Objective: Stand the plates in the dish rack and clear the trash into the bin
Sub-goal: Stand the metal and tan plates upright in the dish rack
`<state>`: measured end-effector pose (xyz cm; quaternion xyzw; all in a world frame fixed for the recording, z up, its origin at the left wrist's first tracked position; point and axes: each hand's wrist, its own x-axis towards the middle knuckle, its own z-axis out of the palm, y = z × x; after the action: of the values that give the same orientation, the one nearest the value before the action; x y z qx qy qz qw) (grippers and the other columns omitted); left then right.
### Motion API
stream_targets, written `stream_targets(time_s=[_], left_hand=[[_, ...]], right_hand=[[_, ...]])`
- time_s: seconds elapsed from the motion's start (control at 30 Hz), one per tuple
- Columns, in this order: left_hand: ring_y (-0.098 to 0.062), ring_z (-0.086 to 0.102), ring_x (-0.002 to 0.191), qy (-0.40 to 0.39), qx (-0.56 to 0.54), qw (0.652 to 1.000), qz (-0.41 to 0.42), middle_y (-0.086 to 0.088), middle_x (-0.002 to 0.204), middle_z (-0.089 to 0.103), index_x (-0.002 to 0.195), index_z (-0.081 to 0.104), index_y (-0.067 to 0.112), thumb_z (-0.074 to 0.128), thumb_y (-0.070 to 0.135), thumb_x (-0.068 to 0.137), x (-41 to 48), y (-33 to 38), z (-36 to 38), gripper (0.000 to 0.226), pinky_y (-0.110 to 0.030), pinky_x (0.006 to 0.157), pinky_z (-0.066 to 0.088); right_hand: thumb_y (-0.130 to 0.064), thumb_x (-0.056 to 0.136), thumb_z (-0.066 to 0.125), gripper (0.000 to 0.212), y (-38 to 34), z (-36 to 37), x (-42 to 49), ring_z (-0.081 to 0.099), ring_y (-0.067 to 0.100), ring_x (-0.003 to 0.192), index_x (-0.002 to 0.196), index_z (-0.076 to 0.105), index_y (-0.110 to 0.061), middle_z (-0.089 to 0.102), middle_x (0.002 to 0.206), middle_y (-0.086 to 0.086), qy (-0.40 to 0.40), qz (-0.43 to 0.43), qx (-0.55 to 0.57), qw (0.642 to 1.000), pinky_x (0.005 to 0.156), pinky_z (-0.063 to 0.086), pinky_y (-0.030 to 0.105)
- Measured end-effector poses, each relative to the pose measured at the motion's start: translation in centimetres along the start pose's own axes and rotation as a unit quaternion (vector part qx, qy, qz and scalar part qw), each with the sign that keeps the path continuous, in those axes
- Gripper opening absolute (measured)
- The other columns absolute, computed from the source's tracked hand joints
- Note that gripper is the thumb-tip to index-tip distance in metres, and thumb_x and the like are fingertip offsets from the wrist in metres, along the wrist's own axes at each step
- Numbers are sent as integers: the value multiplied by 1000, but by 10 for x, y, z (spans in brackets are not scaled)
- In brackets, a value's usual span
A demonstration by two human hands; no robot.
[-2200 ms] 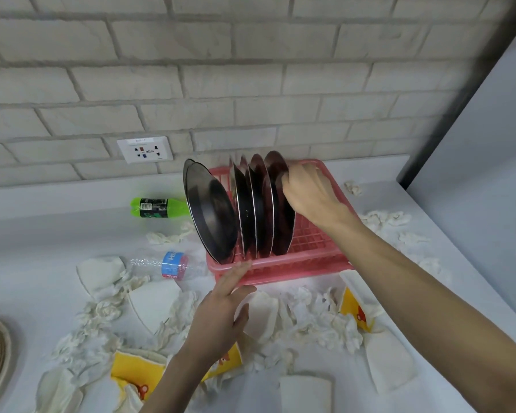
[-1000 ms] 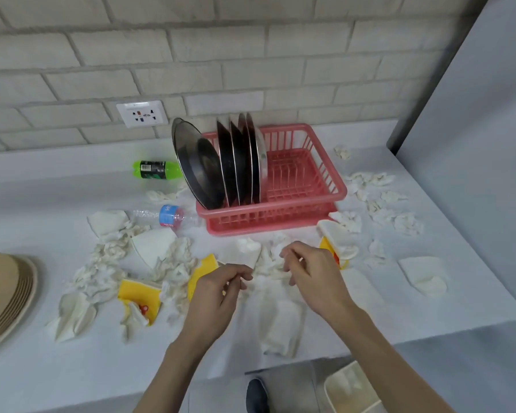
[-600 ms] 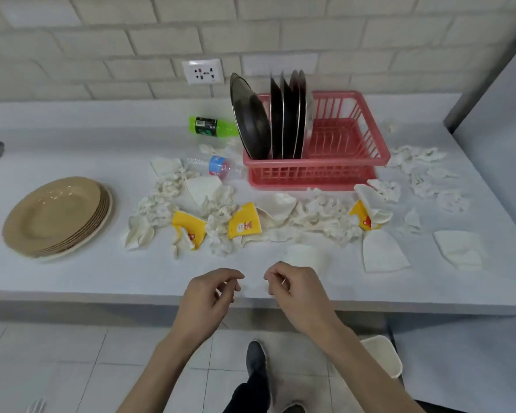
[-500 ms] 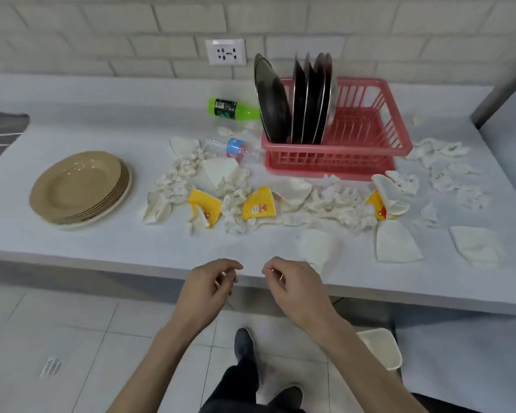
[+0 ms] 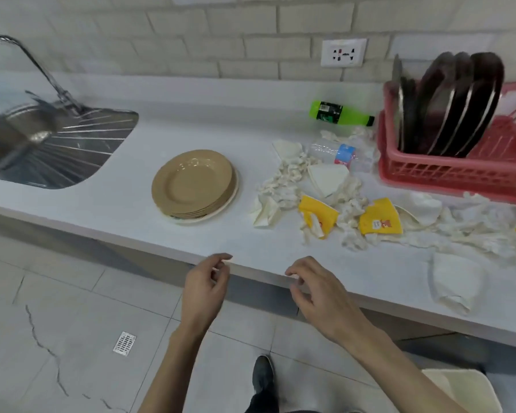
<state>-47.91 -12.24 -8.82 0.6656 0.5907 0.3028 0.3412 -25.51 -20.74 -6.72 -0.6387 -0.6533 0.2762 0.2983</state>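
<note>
A: What do the grips hold?

B: Nothing; the left grip [image 5: 204,289] and the right grip [image 5: 319,290] hang side by side over the near edge of the table [image 5: 259,251], fingers loosely curled and apart; behind the right grip, down on the floor, stands the cream bin [image 5: 471,386].

A: And the plates?

B: A stack of tan plates [image 5: 192,183] lies flat just ahead of the left grip; ahead and right of the right grip the trash spreads: a flattened white cup [image 5: 455,283] nearest, then crumpled tissues [image 5: 283,186] and yellow paper cups [image 5: 319,214], a clear bottle [image 5: 337,152] and a green bottle [image 5: 337,113] farther on; beyond them, far right, dark plates [image 5: 459,108] stand upright in the pink dish rack [image 5: 447,177].
</note>
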Motion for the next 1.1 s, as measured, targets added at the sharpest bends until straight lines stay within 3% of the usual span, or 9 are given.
stream_targets(time_s=[0.13,0.23,0.4,0.5,0.63,0.77,0.83,0.97,1.1], left_hand=[[-20,60,62,41,10,998,-42,0,73,63,99,68,27,56,18,95,60,-39,-57,16,-31,59,48],[-21,66,62,54,3,995,-79,-4,78,66,99,65,21,56,19,93,108,-64,-87,11,-40,61,57],[-26,67,62,40,8,995,-93,-15,85,67,110,58,11,58,25,93,191,-77,-109,22,-32,48,55],[-28,67,66,-1,52,991,-123,-14,82,67,108,50,12,63,33,88,231,-80,-114,32,-36,53,58],[-29,66,75,-32,144,980,-137,-12,94,64,112,40,17,74,42,76,266,-89,-119,55,-42,65,59],[-25,66,69,-49,180,971,-152,-13,97,65,132,39,15,75,38,77,284,-89,-129,70,-39,72,57],[-26,66,71,-45,209,967,-141,-11,97,65,131,43,16,75,41,76,287,-89,-136,68,-41,78,56],[-28,66,85,-25,251,960,-121,-7,91,67,121,50,20,73,46,73,289,-88,-150,59,-37,73,47],[-21,67,71,-25,271,956,-113,-3,69,67,118,50,20,72,45,78,279,-84,-156,52,-31,61,39]], right_hand=[[-24,98,50,16,-22,35,40,55,6,91,110,59,-25,45,106,-20,8,12,21,1000,75,52,30],[-26,98,49,16,-35,53,61,55,1,94,110,59,-28,46,108,-23,0,21,7,1000,74,49,24],[-24,97,49,16,-49,72,88,55,2,95,107,61,-26,51,106,-19,-5,34,-3,999,76,50,26],[-23,97,49,16,-54,80,100,56,1,96,106,62,-26,53,106,-19,-1,37,-9,999,77,49,23],[-21,97,49,17,-56,86,110,56,1,96,105,63,-25,55,104,-18,8,42,-7,999,79,47,20],[-19,97,50,17,-53,88,115,57,2,94,105,65,-23,56,103,-16,11,54,-9,998,79,47,22],[-18,97,50,18,-52,87,118,57,3,94,105,65,-23,57,102,-15,12,57,-6,998,78,47,22],[-18,96,51,18,-55,83,126,57,4,95,105,65,-23,59,102,-16,25,56,-6,998,79,47,22],[-16,96,52,17,-60,78,137,57,4,93,105,66,-20,60,102,-11,24,50,-14,998,77,47,23]])
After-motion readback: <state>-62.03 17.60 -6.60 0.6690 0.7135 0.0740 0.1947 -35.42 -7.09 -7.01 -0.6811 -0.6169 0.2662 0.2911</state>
